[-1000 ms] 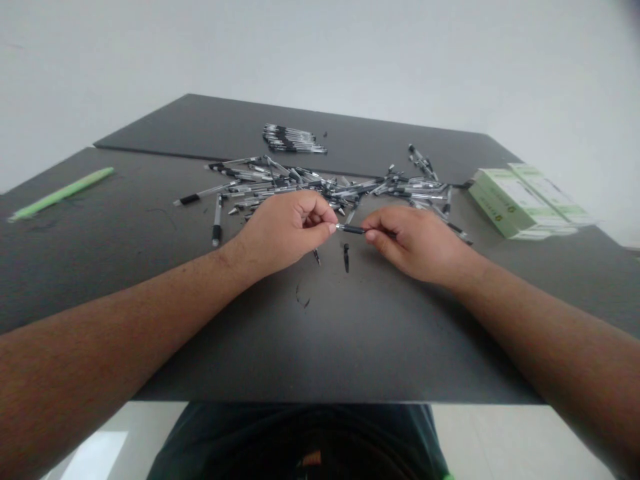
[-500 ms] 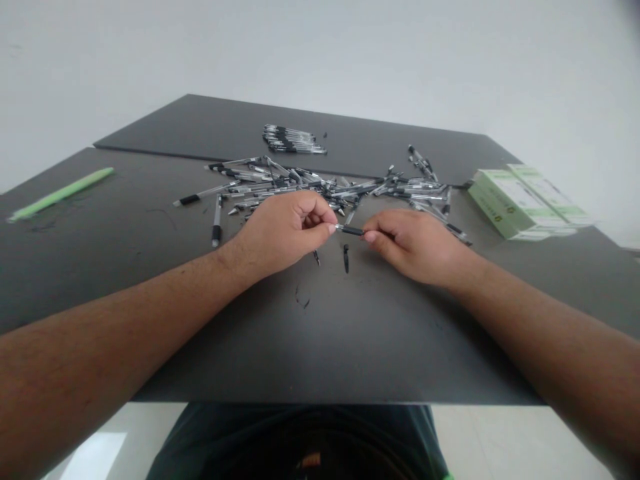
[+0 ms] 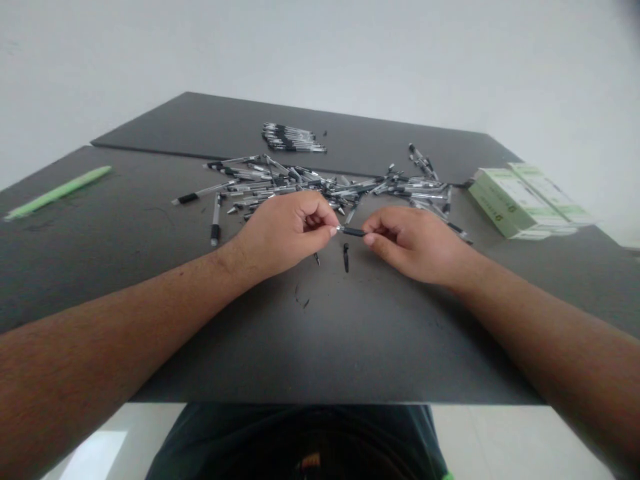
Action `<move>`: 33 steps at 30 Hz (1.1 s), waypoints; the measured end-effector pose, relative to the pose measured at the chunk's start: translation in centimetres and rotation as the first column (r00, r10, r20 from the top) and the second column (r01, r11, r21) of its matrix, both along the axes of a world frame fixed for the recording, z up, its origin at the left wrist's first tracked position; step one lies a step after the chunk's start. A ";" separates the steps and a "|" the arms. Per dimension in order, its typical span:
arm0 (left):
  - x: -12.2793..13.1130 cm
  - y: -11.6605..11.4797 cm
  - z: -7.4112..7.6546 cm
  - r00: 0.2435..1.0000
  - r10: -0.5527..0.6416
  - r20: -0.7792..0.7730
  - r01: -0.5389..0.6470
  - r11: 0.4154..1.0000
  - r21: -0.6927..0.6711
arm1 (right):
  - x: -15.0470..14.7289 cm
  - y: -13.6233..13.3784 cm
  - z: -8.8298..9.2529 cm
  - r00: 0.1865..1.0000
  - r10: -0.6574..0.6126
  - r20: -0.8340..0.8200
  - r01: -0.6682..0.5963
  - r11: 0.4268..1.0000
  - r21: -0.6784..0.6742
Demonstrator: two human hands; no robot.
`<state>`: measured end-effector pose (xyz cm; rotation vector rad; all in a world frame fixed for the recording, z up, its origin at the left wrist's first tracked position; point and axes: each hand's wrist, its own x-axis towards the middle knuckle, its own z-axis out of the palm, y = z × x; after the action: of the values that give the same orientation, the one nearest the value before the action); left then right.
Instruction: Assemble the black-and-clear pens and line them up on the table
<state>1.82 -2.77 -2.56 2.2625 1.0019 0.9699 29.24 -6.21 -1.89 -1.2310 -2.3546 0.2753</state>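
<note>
Between my two hands is a pen (image 3: 353, 231) with a black grip, held level above the table. My left hand (image 3: 295, 230) pinches its silvery end between thumb and forefinger. At the other end, the thumb and forefinger of my right hand (image 3: 410, 241) close on the black grip. Most of the pen's right part is hidden by the right fingers. Just below the pen, a black pen cap (image 3: 346, 257) lies on the table. A small pen tip (image 3: 317, 259) shows partly under my left hand. Behind both hands spreads a loose pile of clear and black pens (image 3: 260, 190).
Farther back, a neat row of pens (image 3: 293, 138) lies on the dark table (image 3: 320, 347). Green and white boxes (image 3: 520, 203) stand at the right. A long green pen-shaped object (image 3: 60, 193) lies at the far left. Dark smudges (image 3: 302, 298) mark the tabletop near me.
The pen and both hands have barely shifted, slightly to the right. Both pinches stay as they were, and the view has moved a touch.
</note>
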 end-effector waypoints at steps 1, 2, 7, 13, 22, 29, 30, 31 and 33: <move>0.0 0.0 0.0 1.000 -0.001 -0.005 0.001 1.000 0.002 | 0.0 0.0 0.0 1.000 -0.019 -0.009 0.019 1.000 -0.003; 0.0 0.0 0.0 1.000 -0.001 -0.008 0.001 1.000 0.007 | 0.1 0.0 0.0 0.999 -0.032 -0.012 0.032 0.999 -0.002; 0.0 0.0 0.0 1.000 -0.010 0.010 0.010 0.999 0.035 | 0.1 0.1 -0.1 1.000 0.028 0.010 -0.029 0.999 0.029; 0.0 0.0 0.0 1.000 -0.007 -0.002 0.007 0.999 0.034 | 0.1 0.0 0.1 1.000 -0.010 -0.010 0.010 1.000 -0.007; 0.0 -0.3 0.2 1.000 0.003 -0.022 -0.002 0.999 0.036 | 0.1 -0.1 0.1 1.000 -0.007 -0.012 0.007 1.000 -0.016; 0.0 -0.2 0.3 0.999 -0.015 -0.031 0.016 0.999 0.048 | 0.1 0.2 0.1 0.997 0.065 0.052 -0.065 0.998 0.008; 0.0 -0.2 0.3 0.999 -0.016 -0.039 0.018 0.999 0.041 | 0.1 0.2 0.1 0.996 0.064 0.056 -0.064 0.998 0.003; 0.0 -0.2 0.3 0.998 -0.018 -0.052 0.020 0.999 0.034 | 0.1 0.2 0.1 0.997 0.057 0.054 -0.057 0.998 -0.001; 0.0 -0.2 0.3 0.997 -0.018 -0.078 0.019 1.000 0.020 | 0.0 0.1 0.1 0.999 0.035 0.039 -0.035 0.999 -0.004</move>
<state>1.84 -2.92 -2.29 2.3388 1.0059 0.8943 29.26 -6.11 -1.82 -1.2078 -2.4124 0.2688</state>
